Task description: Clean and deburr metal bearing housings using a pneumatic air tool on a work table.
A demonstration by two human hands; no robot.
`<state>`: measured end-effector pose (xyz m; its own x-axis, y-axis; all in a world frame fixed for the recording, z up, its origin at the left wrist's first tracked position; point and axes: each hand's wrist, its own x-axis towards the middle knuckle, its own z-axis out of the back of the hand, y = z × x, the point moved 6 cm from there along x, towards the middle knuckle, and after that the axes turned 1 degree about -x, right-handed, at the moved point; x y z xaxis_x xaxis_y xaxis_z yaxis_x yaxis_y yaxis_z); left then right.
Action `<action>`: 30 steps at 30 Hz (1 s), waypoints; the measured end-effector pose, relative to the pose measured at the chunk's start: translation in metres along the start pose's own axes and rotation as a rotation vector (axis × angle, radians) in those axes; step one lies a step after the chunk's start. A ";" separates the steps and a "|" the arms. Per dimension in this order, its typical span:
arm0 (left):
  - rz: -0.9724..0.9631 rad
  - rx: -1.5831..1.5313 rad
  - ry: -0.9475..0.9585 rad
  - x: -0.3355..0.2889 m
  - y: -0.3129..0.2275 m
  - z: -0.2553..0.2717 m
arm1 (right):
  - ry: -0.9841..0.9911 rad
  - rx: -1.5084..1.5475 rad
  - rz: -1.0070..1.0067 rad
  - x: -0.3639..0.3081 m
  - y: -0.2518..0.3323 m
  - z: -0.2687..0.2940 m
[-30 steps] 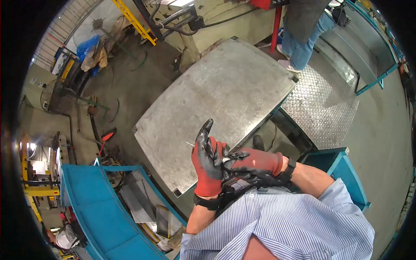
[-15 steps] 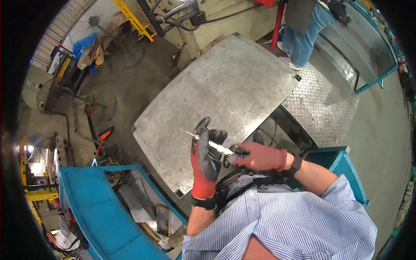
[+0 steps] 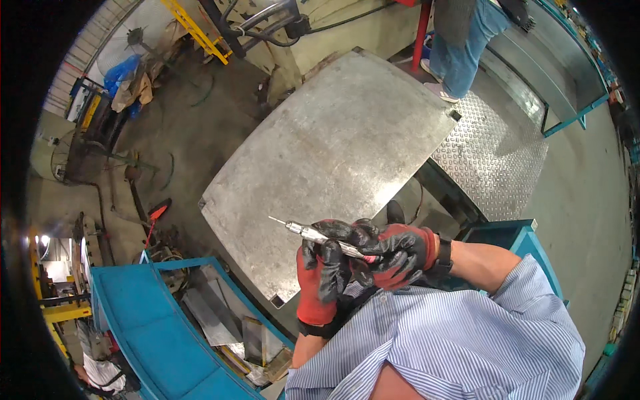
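Observation:
A slim silver pen-shaped hand tool (image 3: 307, 232) with a thin pointed tip is held in front of my body, tip toward the far left. My left hand (image 3: 321, 272), in a red glove with a black coated palm, is closed around its middle. On the reddish rear end, my right hand (image 3: 399, 255), in the same kind of glove, has its fingers curled in a grip. Both hands are close together above the near edge of a bare metal table (image 3: 327, 133). Gloved fingers hide part of the tool's body.
A blue metal frame (image 3: 150, 313) holding sheet pieces stands at the near left. Diamond-patterned plate (image 3: 493, 157) lies right of the table, with a blue bin (image 3: 513, 243) nearer me. Another person in jeans (image 3: 463, 63) stands at the far right corner. A yellow ladder (image 3: 197, 30) leans behind.
My left hand's raised, spread fingers have closed around the tool. My right hand has turned and come nearer the left. The tool has shifted left and slightly down, with more of its front showing.

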<state>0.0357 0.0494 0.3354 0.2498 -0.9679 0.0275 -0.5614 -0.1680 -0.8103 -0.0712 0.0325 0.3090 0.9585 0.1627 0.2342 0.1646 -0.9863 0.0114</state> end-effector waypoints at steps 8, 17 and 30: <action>0.025 -0.174 -0.104 0.002 -0.003 -0.008 | -0.347 -2.094 0.382 -0.012 0.042 -0.020; 0.106 -0.119 -0.227 0.019 0.013 -0.020 | -0.741 -1.920 0.339 -0.030 0.061 -0.056; 0.276 0.099 -0.411 0.113 0.119 -0.040 | -1.517 -2.468 0.269 -0.097 0.124 -0.010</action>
<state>-0.0350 -0.0876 0.2655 0.4041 -0.8166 -0.4121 -0.5775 0.1217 -0.8073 -0.1465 -0.1054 0.2970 0.5672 -0.8101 0.1482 0.6767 0.5610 0.4768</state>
